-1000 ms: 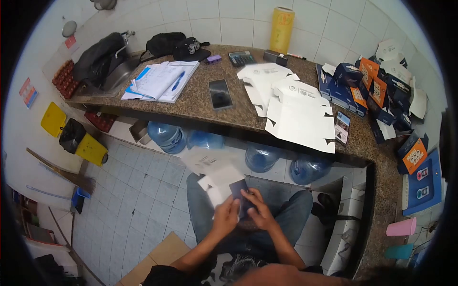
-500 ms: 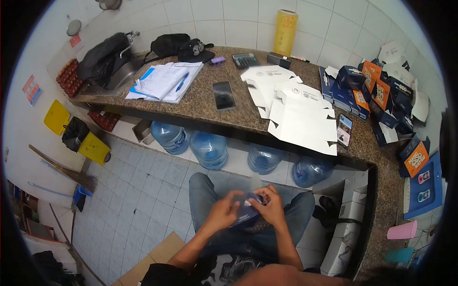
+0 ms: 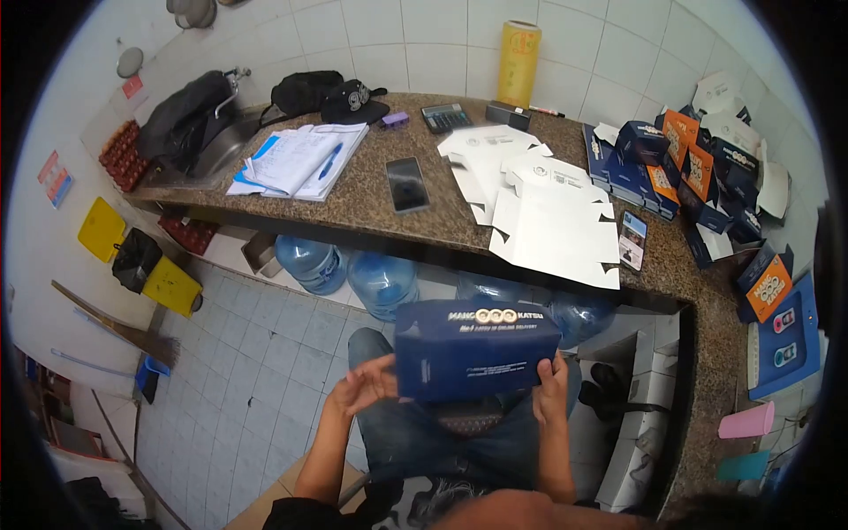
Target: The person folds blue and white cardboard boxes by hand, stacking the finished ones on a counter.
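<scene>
A navy blue cardboard food box (image 3: 478, 352) with white lettering is held up above my lap, its long printed side facing me. My right hand (image 3: 550, 391) grips its lower right corner, thumb on the printed side. At the left end of the box is my left hand (image 3: 366, 386), palm turned up with the fingers spread, the fingertips close to the box's edge. Flat white unfolded box cards (image 3: 558, 225) lie on the granite counter (image 3: 353, 216) ahead, overlapping each other.
Folded navy and orange boxes (image 3: 700, 172) are heaped at the counter's right. A phone (image 3: 407, 185), an open notebook (image 3: 291, 162), a calculator (image 3: 446, 118) and a second phone (image 3: 632, 239) lie on it. Large blue water bottles (image 3: 382, 284) stand below. A pink cup (image 3: 746, 420) is at the right.
The box has risen from low over my lap and turned, now showing its long side. My left hand has moved left and its fingers have spread; my right hand has shifted to the box's right end.
</scene>
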The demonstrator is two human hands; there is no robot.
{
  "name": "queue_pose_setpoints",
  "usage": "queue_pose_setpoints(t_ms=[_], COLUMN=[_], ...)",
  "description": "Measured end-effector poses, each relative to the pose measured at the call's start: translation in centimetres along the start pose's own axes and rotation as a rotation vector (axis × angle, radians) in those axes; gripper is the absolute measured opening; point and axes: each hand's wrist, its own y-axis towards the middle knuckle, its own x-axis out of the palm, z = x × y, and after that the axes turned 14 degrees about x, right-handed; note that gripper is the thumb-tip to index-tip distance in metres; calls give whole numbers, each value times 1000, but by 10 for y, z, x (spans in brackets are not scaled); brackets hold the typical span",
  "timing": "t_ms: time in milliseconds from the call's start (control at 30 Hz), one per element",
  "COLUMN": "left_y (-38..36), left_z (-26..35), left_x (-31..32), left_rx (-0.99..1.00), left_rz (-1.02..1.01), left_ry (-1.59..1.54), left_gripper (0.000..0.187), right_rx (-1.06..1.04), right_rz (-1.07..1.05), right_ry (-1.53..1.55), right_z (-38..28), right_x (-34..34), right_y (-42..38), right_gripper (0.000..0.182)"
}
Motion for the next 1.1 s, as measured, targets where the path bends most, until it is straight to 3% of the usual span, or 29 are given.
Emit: queue_pose_setpoints(t_ms=[33, 67, 133, 167, 200, 267, 300, 333, 400, 433, 467, 533, 567, 633, 667, 733, 767, 833, 867, 900, 933, 967, 1000, 1033, 1100], left_y=[2, 4, 13, 11, 12, 13, 14, 14, 14, 13, 10, 5, 4, 6, 4, 3, 5, 16, 16, 16, 16, 15, 14, 13, 8], left_z=[0, -3, -2, -4, -7, -14, -21, -29, -45, -51, -56, -63, -66, -75, -85, -102, -102, -98, -97, -97, -97, -99, -102, -107, -125], left_x=[7, 16, 41, 41, 38, 40, 50, 58, 67, 69, 70, 69, 67, 56, 48, 36, 35, 41, 42, 43, 43, 44, 45, 47, 43], left_rx=[40, 37, -41, -39, -54, -79, -154, -230, -217, -191, -191, -491, -484, -741, -747, -714, -712, -593, -591, -598, -602, -600, -633, -662, -674], left_rz=[29, 29, 199, 203, 150, 88, -33, -155, -261, -356, -364, 7, 11, 187, 191, 102, 96, 126, 126, 113, 100, 107, 220, 333, 312], left_ry=[141, 140, 938, 935, 1037, 1141, 1199, 1249, 1300, 1351, 1350, 851, 854, 349, 348, 239, 239, 574, 572, 603, 635, 631, 439, 243, 164], left_gripper=[82, 82, 47, 47, 36, 26, 24, 24, 24, 24, 24, 29, 29, 29, 29, 32, 32, 33, 33, 33, 33, 33, 33, 33, 33], right_rx=[186, 187, 363, 455, 446, -188, -209, -200, -96, -23, -25, -38, -42, -82, -77, -65, 151, 245, 346, 326, 327, 211, 97, 16, 62], right_rz=[48, 52, 36, -1, -6, 278, 88, 96, -434, -514, -507, -437, -444, -506, -505, -431, -383, -308, -239, -231, -235, -154, -72, -82, -202], right_ry=[329, 330, 154, -103, -108, -1062, -869, -867, -427, -335, -335, -61, -63, -120, -115, -433, -435, -579, -712, -514, -516, -294, -71, -25, -159], right_z=[-2, 6, 34, 44, 44, 45, 35, 29, 19, 9, 8, 6, 13, 25, 23, -16, -6, -3, 0, 4, 10, 14, 13, 8, 0], right_x=[7, 11, 15, 7, 7, 10, 12, 15, 28, 31, 28, 19, 12, 6, 10, 41, 35, 17, 8, 1, 1, 1, 6, 11, 12], right_y=[-3, -6, -10, -6, -5, -8, -3, -2, 1, 0, 1, 4, 9, 17, 14, 5, 7, 15, 18, 18, 16, 14, 11, 7, 4], right_gripper=[71, 71, 69, 72, 72, 70, 66, 66, 56, 48, 48, 40, 40, 38, 38, 36, 35, 35, 34, 30, 30, 26, 24, 20, 20])
